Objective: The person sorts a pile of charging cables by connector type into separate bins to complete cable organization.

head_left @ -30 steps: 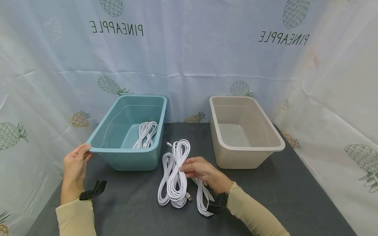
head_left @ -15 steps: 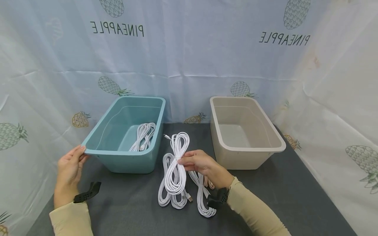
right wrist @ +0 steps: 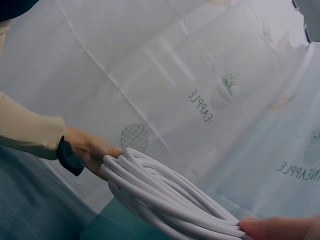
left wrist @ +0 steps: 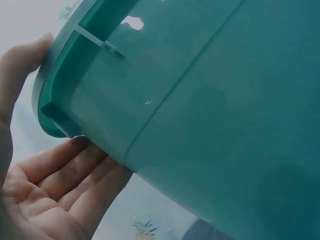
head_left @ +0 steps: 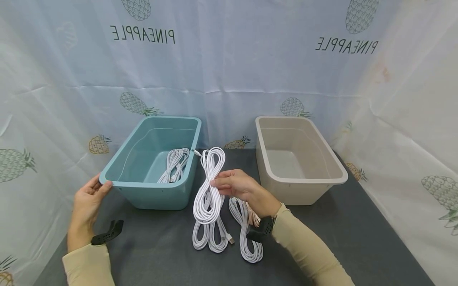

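Note:
My right hand [head_left: 239, 186] pinches a coiled white USB cable [head_left: 210, 186] at its bound middle and holds it up beside the blue bin. The cable's loops fan out close to the camera in the right wrist view, my thumb [right wrist: 275, 229] at their edge. With my left hand [head_left: 89, 202] I grip the near left corner of the blue plastic bin [head_left: 152, 196]. In the left wrist view the thumb lies on the rim and the fingers [left wrist: 75, 172] lie under it against the outer wall. Inside that bin lie white coiled cables [head_left: 175, 163].
On the dark table [head_left: 161, 246], another white cable coil [head_left: 218, 238] lies below the held one. To its right rest a further white coil [head_left: 250, 248] and a pinkish cable [head_left: 253, 216], partly behind my hand. A beige bin [head_left: 297, 190] stands at the right. Pineapple-print curtain [head_left: 229, 59] surrounds the table.
My right hand has lifted the white cable up and left, off the coil beneath it, toward the blue bin. The blue bin has shifted slightly left with my left hand at its corner.

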Demonstrator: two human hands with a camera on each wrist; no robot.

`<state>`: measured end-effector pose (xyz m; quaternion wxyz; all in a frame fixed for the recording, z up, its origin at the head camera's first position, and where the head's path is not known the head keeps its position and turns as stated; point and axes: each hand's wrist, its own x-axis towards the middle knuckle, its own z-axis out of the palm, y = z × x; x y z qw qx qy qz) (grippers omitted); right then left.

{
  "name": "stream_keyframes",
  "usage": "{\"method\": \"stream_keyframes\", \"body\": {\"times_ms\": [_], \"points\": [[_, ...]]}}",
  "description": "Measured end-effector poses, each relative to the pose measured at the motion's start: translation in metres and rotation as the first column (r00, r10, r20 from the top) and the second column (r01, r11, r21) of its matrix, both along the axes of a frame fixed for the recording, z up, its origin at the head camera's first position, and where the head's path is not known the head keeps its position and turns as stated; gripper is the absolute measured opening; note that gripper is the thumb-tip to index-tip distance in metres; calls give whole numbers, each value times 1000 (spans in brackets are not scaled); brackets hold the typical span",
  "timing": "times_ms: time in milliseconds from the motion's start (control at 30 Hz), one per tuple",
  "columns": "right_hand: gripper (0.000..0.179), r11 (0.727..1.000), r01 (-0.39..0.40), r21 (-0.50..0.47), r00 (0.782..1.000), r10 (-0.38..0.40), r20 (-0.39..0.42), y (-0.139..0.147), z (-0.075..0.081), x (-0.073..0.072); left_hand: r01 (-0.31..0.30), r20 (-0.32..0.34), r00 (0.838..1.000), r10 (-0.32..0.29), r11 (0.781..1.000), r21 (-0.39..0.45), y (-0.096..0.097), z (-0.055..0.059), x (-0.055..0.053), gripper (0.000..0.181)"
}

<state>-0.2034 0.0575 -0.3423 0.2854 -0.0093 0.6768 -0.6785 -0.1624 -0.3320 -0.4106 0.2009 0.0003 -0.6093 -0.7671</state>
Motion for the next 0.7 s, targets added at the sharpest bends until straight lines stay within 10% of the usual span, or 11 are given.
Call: {"method": "stream_keyframes", "body": {"times_ms": [133, 700], "points": [[43, 999, 12, -35, 1000, -12, 15, -6, 8, -3, 15, 31, 999, -14, 999, -28, 0, 1, 1, 63], [34, 990, 55, -128, 998, -51, 36, -55, 37, -37, 76, -2, 997, -76, 997, 29, 1, 4, 3, 42]]}}
